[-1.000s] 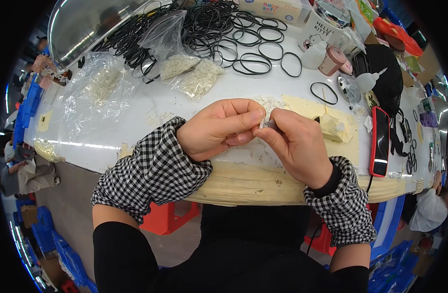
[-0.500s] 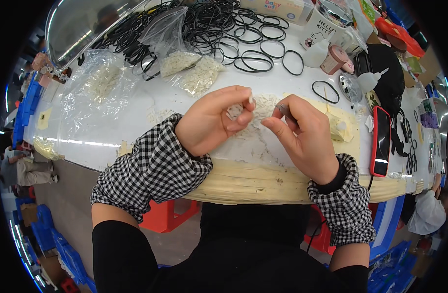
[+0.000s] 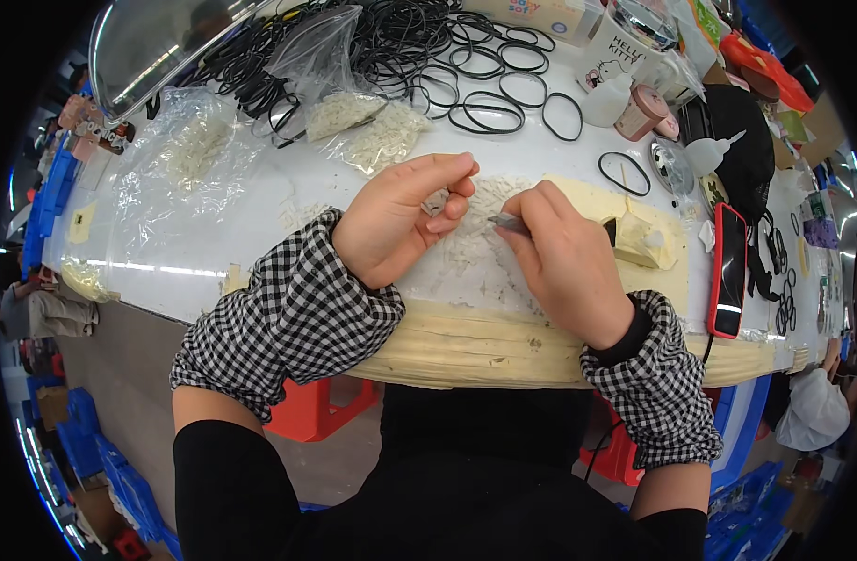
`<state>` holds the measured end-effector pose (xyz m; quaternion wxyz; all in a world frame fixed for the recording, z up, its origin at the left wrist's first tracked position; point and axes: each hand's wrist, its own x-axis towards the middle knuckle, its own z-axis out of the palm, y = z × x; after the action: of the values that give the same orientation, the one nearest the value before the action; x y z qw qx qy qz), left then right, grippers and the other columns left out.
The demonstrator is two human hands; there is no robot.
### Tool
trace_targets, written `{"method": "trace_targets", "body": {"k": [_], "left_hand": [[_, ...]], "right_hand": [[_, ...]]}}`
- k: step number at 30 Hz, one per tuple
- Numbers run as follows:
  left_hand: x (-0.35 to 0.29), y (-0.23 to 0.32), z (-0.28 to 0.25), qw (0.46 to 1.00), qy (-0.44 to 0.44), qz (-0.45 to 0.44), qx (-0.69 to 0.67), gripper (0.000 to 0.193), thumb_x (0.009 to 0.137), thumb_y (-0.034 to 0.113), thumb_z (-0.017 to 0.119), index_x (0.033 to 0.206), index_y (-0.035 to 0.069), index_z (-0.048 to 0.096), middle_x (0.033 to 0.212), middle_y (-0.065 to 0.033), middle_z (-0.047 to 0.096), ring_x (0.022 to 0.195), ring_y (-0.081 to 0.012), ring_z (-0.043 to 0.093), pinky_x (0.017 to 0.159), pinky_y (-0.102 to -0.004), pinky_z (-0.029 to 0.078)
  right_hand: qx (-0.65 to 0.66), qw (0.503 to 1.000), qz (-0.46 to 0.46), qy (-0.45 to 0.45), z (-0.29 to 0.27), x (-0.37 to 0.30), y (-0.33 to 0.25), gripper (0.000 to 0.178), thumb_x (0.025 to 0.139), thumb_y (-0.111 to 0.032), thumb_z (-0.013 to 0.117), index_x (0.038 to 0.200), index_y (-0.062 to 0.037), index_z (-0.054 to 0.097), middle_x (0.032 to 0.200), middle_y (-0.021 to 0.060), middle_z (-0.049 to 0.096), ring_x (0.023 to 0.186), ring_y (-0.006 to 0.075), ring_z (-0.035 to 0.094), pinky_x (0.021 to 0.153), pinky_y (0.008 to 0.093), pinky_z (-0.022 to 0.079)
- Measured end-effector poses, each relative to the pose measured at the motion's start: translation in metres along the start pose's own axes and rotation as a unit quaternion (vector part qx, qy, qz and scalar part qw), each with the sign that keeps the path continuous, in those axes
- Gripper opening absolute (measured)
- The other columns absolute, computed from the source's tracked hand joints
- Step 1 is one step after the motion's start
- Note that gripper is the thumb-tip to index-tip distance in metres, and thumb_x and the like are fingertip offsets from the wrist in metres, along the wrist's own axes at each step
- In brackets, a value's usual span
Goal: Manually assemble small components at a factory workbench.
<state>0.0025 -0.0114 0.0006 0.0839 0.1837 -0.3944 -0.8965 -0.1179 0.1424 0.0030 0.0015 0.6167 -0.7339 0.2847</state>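
My left hand [image 3: 400,220] is raised over the table with its fingers curled and the thumb against the index finger. Small whitish pieces [image 3: 435,202] show in the hollow of that hand; anything at the fingertips is too small to make out. In my right hand [image 3: 573,262] a small grey, flat, metal-like tool [image 3: 510,222] is pinched between thumb and fingers, its tip toward the left hand. Beneath and between both hands lies a loose spread of small white pieces [image 3: 489,198] on the white tabletop.
Clear bags of white pieces [image 3: 381,140] lie beyond my left hand, another bag [image 3: 194,154] farther left. Black rings [image 3: 484,112] and a black tangle [image 3: 400,42] cover the back. A yellowish lump [image 3: 645,243] and a red-cased phone [image 3: 727,271] are at the right.
My right hand has turned knuckles-up and lowered slightly, so the grey tool now points out toward the left. The white piece at my left fingertips no longer shows.
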Motion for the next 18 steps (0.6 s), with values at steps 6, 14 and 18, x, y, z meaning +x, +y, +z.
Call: {"method": "trace_targets", "body": {"k": [6,14,18], "left_hand": [[-0.004,-0.001,0.007,0.989,-0.1,-0.073,0.08,0.027,0.093,0.025,0.055,0.096,-0.002,0.059,0.081,-0.0005,0.054,0.061,-0.0033,0.039,0.053,-0.0161,0.033],[0.0,-0.004,-0.002,0.989,-0.141,-0.043,0.025,0.021,0.093,0.018,0.055,0.098,-0.001,0.061,0.076,0.0024,0.053,0.061,-0.0023,0.038,0.051,-0.0162,0.032],[-0.001,-0.003,0.002,0.992,-0.111,-0.035,0.053,0.021,0.093,0.02,0.056,0.095,0.0,0.062,0.074,0.0032,0.052,0.06,-0.0021,0.037,0.051,-0.0159,0.031]], "right_hand": [[0.109,0.989,-0.003,0.101,-0.01,0.006,-0.005,0.013,0.078,-0.003,0.065,0.087,-0.0028,0.056,0.08,0.009,0.053,0.062,0.0248,0.058,0.052,0.0318,0.046],[0.179,0.976,-0.023,0.122,-0.018,0.008,-0.012,0.016,0.076,0.003,0.065,0.091,-0.0023,0.063,0.083,0.0076,0.056,0.067,0.018,0.062,0.055,0.0283,0.049],[0.176,0.976,-0.021,0.123,-0.019,0.008,-0.012,0.016,0.075,0.003,0.066,0.09,-0.0025,0.063,0.082,0.007,0.057,0.065,0.0152,0.06,0.054,0.0254,0.047]]}}
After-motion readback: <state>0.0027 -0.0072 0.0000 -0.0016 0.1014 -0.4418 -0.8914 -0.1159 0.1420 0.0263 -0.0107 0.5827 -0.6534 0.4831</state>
